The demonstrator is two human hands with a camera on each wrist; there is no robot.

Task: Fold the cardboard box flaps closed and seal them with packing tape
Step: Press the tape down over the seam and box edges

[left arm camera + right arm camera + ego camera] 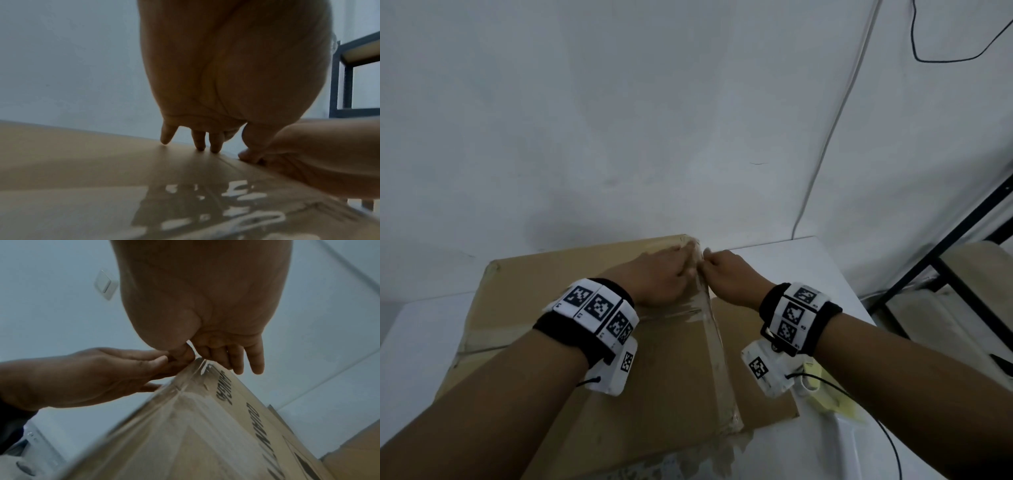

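A brown cardboard box (661, 377) lies on the white table (808, 267) with its flaps folded shut. Clear packing tape (717, 353) runs along its right edge to the far corner. My left hand (688, 255) rests at that corner, its straight fingertips (205, 146) touching the box top (82, 162). My right hand (707, 256) is just beside it. In the right wrist view, the right hand (191, 353) pinches the end of the tape (185, 418) between thumb and forefinger at the corner. The left hand (92, 378) touches it from the left.
A pale yellow and white object (822, 380) lies on the table under my right wrist. A black metal shelf frame (945, 260) stands to the right. The wall rises close behind the box, with a white cable (825, 154) and a switch (104, 284) on it.
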